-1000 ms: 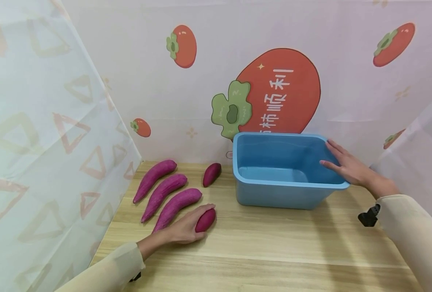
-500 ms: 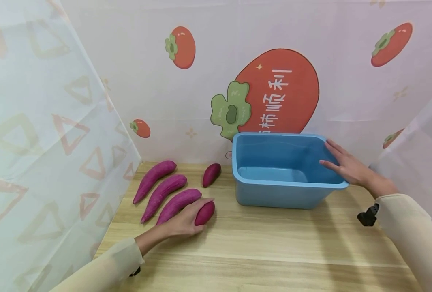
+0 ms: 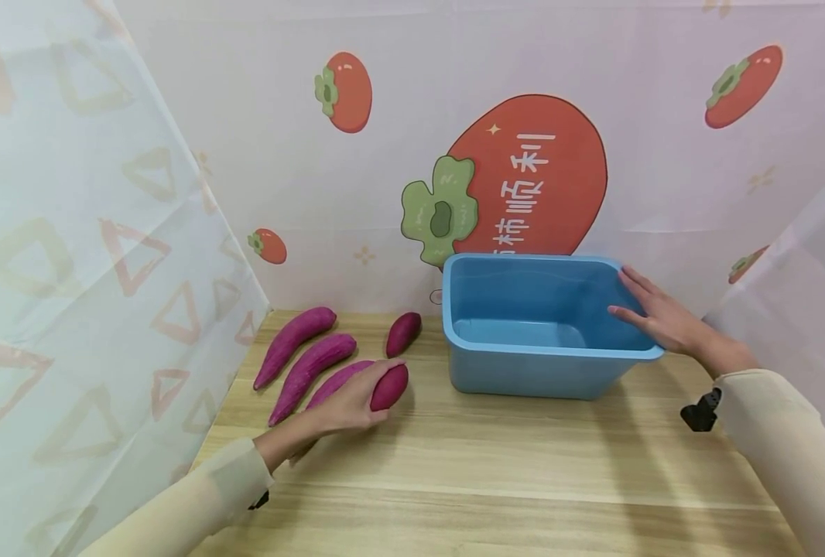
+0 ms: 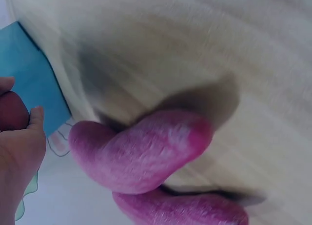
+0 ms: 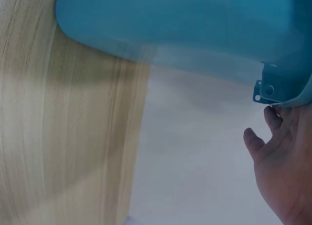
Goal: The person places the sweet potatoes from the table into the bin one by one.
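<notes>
My left hand (image 3: 351, 402) grips a small purple sweet potato (image 3: 390, 387) and holds it just above the wooden table (image 3: 510, 464), left of the blue plastic tub (image 3: 545, 371). In the left wrist view the held potato (image 4: 10, 112) shows at the left edge by my fingers. Three long sweet potatoes lie in a row: a far one (image 3: 294, 333), a middle one (image 3: 313, 363) and a near one (image 3: 336, 381) partly behind my hand. Another small potato (image 3: 403, 333) lies near the tub. My right hand (image 3: 652, 313) rests with straight fingers on the tub's right rim (image 5: 285, 95).
Printed curtains close in the table on the left, back and right. The tub stands empty at the back right. Bare tabletop stretches across the front.
My left hand has lifted the small sweet potato off the table and moved it slightly up and away from me. The right hand and tub have stayed put.
</notes>
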`<state>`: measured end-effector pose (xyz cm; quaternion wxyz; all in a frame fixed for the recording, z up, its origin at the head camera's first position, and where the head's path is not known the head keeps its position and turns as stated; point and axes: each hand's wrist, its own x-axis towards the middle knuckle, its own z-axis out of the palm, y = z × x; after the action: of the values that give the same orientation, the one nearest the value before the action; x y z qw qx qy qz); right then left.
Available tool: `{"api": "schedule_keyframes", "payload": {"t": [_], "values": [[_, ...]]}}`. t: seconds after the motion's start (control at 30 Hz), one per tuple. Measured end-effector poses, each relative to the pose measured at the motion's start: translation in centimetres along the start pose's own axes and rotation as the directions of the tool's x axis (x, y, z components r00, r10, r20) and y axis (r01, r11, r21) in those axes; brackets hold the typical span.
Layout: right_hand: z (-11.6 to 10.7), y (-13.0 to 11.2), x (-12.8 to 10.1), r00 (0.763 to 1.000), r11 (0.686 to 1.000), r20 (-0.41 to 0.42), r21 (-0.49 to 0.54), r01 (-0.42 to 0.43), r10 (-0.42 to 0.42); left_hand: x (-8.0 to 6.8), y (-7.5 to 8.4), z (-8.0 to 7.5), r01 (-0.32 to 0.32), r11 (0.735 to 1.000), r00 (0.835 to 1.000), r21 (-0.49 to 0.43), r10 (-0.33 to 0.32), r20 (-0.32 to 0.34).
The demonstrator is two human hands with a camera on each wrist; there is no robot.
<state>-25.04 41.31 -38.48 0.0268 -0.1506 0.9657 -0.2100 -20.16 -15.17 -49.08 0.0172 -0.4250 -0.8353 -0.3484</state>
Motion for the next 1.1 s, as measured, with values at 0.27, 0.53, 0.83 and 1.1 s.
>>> {"api": "schedule_keyframes", "payload": {"t": [0.27,0.53,0.83,1.1], "values": [[0.0,0.1,0.0,1.0,1.0,0.003,-0.006,-0.001,0.001,1.3,1.1,-2.1,0.096,0.995,0.995,-0.031,-0.096,0.007],[0.1,0.1,-0.1,1.0,1.0,-0.002,-0.006,-0.001,0.001,2.5,1.3,-3.4,0.085,0.996,0.996,-0.004,-0.085,-0.019],[0.1,0.0,-0.1,1.0,1.0,0.0,-0.005,-0.002,0.002,4.3,1.7,-5.3,0.114,0.993,0.993,-0.007,-0.114,-0.016],[0.1,0.2,0.0,1.0,1.0,-0.002,-0.013,-0.005,0.005,5.7,2.1,-6.5,0.109,0.992,0.993,-0.056,-0.111,-0.032]]}}
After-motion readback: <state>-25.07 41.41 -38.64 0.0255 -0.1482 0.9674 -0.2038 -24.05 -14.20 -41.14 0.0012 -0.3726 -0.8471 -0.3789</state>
